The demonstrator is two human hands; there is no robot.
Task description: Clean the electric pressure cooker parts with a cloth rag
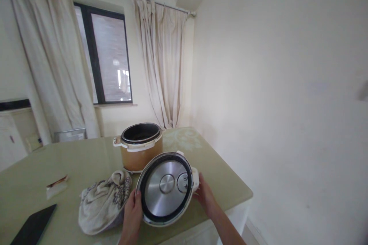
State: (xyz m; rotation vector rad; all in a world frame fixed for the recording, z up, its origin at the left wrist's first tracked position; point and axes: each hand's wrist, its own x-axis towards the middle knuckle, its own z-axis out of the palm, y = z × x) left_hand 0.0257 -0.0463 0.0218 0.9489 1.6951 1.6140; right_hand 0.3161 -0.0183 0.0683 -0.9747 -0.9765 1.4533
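A round cooker lid (pixel 156 201) is tilted up between my hands, its shiny metal underside and black sealing ring facing me. My left hand (pixel 133 210) grips the lid's left rim, thumb on the near face. On the other side, my right hand (pixel 205 195) is closed round the white handle (pixel 195 179); its fingers are partly hidden behind the lid. Behind the lid stands the cooker body (pixel 138 157), tan with a white rim and a dark pot inside, its top uncovered. A crumpled white and grey cloth (pixel 100 203) lies just left of my left hand.
On the table (pixel 86 157), a dark flat rectangular object (pixel 34 224) lies at the near left, with a small clear packet (pixel 56 187) beyond it. The table's right edge runs near a white wall (pixel 287 103). Curtains (pixel 162 61) hang at the back beside a window (pixel 110 57).
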